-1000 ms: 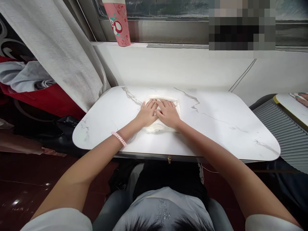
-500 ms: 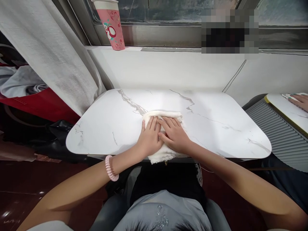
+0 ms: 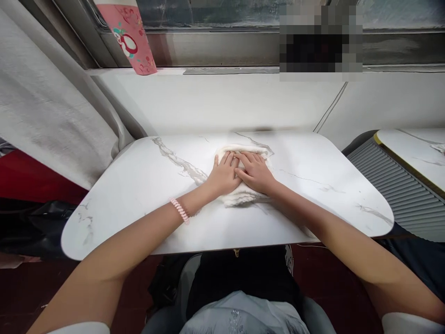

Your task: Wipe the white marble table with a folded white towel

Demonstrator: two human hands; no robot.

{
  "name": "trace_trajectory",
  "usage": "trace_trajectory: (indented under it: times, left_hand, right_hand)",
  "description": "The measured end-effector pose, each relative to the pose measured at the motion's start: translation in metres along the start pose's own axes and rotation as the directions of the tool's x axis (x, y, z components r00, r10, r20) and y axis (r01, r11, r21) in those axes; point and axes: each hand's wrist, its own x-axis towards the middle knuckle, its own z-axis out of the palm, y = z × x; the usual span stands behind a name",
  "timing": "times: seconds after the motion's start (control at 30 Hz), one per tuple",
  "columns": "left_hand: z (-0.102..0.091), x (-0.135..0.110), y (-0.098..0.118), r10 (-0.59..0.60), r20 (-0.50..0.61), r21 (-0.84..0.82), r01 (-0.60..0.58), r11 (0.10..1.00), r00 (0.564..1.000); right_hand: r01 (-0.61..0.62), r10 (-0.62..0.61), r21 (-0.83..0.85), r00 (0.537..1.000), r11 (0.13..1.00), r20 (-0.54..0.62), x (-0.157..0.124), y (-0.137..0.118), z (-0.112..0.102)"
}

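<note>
A folded white cloth lies on the white, grey-veined tabletop, a little right of its middle. My left hand rests flat on the cloth with its fingers stretched toward the window and the thumb side turned inward. Beside it, my right hand also presses flat on the cloth, its fingertips overlapping the left hand's edge. Both palms are hidden against the fabric. A pink coiled band circles my left wrist.
On the sill at upper left stands a pink patterned paper cup. A grey curtain hangs at the left. To the right are a ribbed grey panel and another marbled tabletop. Thin cords run down the wall.
Both hands and the cloth have slid away from the table's front edge, toward the window. The view has shifted, and the other person's hand at far right is out of view.
</note>
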Motion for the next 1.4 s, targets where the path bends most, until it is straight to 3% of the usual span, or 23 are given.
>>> trace_trajectory:
  times: [0.33, 0.57, 0.77, 1.0, 1.17, 1.4]
  left_hand:
    - [0.002, 0.072, -0.051, -0.081, -0.093, 0.026, 0.084, 0.996, 0.992]
    - [0.001, 0.109, -0.062, -0.070, -0.106, 0.009, 0.071, 0.997, 0.992]
    - [0.002, 0.124, -0.059, -0.046, -0.108, 0.000, 0.047, 0.999, 0.993]
    - [0.002, 0.123, -0.057, -0.034, -0.083, 0.000, 0.034, 0.999, 0.996]
    - [0.004, 0.116, -0.049, 0.017, -0.070, 0.005, -0.016, 1.000, 0.997]
    - [0.007, 0.090, -0.018, 0.004, -0.063, 0.029, -0.002, 1.000, 0.998]
  right_hand:
    - [0.041, -0.040, -0.013, 0.997, 0.999, 0.060, 0.086, 0.033, 0.011]
    - [0.003, -0.004, 0.037, 1.000, 0.999, 0.006, 0.113, 0.057, 0.012]
    - [-0.053, 0.058, 0.070, 0.996, 0.996, -0.069, 0.117, 0.068, 0.013]
    - [-0.176, 0.176, 0.018, 0.982, 0.984, -0.062, 0.108, 0.052, 0.009]
    - [-0.192, 0.191, -0.050, 0.981, 0.980, -0.036, 0.090, 0.047, 0.004]
    - [-0.157, 0.156, -0.072, 0.988, 0.985, -0.018, 0.058, 0.051, -0.001]
